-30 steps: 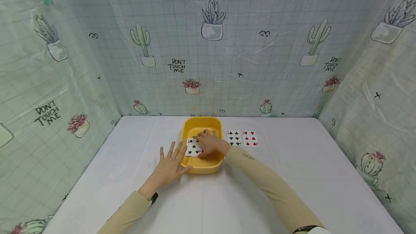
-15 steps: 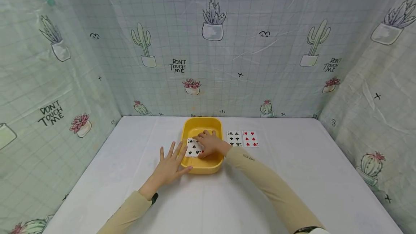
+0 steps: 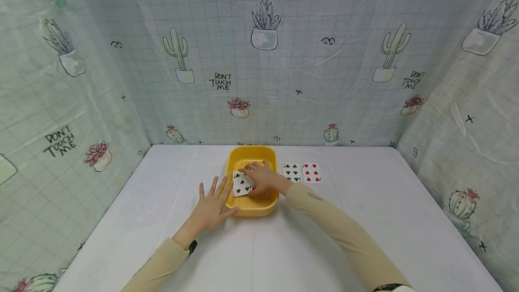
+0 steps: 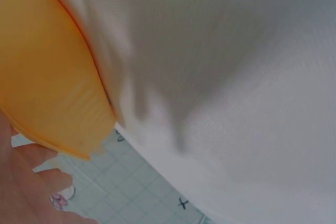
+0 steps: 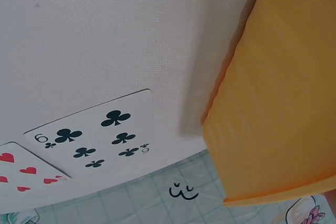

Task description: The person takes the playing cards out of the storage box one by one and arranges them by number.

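Observation:
A yellow plastic tray (image 3: 253, 211) sits on the white table in the head view. Inside it lies a spades playing card (image 3: 242, 185), slightly tilted, its right part covered by my right hand (image 3: 262, 179). That hand reaches in from the right, fingertips at the card's upper edge and thumb near its lower edge, pinching it. A bit of red shows beside the thumb, probably another card. My left hand (image 3: 209, 211), fingers straight and spread, rests against the tray's left side. The left wrist view shows several of its fingers (image 4: 52, 180) at the tray's edge.
On the table right of the tray lie a six of clubs (image 3: 292, 172) and a six of hearts (image 3: 311, 173), face up side by side. A cactus-print cloth (image 3: 300, 116) stands behind the table and along both sides.
The spades card has turned slightly inside the tray, and the fingers of my right hand have shifted a little with it. My left hand stays in place.

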Demonstrator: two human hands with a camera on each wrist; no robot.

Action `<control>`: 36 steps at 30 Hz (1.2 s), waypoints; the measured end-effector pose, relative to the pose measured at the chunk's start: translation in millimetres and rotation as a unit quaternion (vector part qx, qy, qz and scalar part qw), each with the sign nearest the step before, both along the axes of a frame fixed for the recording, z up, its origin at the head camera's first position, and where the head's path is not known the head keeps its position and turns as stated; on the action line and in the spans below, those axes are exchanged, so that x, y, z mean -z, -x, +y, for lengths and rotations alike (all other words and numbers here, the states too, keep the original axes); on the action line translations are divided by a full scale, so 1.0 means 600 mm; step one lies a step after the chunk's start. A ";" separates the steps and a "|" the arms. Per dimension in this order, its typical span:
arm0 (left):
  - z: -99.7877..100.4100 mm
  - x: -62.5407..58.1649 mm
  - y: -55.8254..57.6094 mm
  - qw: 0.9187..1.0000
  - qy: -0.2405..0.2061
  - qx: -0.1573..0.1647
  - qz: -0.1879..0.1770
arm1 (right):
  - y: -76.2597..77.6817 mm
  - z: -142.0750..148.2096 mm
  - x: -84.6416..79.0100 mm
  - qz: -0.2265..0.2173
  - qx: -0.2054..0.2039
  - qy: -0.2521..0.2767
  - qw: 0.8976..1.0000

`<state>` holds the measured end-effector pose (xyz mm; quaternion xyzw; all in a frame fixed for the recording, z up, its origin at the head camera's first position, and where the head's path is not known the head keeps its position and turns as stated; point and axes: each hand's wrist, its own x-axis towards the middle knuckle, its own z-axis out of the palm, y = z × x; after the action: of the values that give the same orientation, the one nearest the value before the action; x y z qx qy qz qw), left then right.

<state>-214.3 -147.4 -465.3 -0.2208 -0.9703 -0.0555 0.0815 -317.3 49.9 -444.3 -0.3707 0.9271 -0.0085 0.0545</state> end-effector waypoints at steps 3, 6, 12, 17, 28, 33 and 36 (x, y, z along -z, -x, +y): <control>0.000 0.000 0.001 1.000 0.000 -0.001 0.000 | 0.000 0.007 -0.006 0.006 -0.001 -0.003 1.000; 0.000 -0.001 0.002 1.000 0.001 -0.001 0.004 | 0.000 0.016 -0.010 0.006 0.000 0.006 1.000; 0.000 -0.001 0.003 1.000 0.007 -0.003 0.005 | 0.001 0.033 -0.019 0.008 0.002 0.032 0.999; -0.001 -0.002 0.003 1.000 0.004 0.001 0.013 | -0.001 0.045 -0.026 0.016 0.003 0.039 0.999; -0.001 -0.002 0.004 1.000 0.011 -0.002 0.010 | -0.013 0.079 -0.046 0.027 0.015 0.066 0.997; 0.000 -0.002 0.004 1.000 0.008 -0.002 0.015 | -0.021 0.100 -0.051 0.030 0.008 0.089 0.996; 0.000 -0.002 0.004 1.000 0.005 -0.002 0.013 | -0.028 0.113 -0.056 0.035 0.001 0.103 0.994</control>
<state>-216.9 -147.5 -463.9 -0.2198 -0.9699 -0.0479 0.0936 -300.7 117.7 -410.5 -0.3734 0.9230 -0.0911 -0.0160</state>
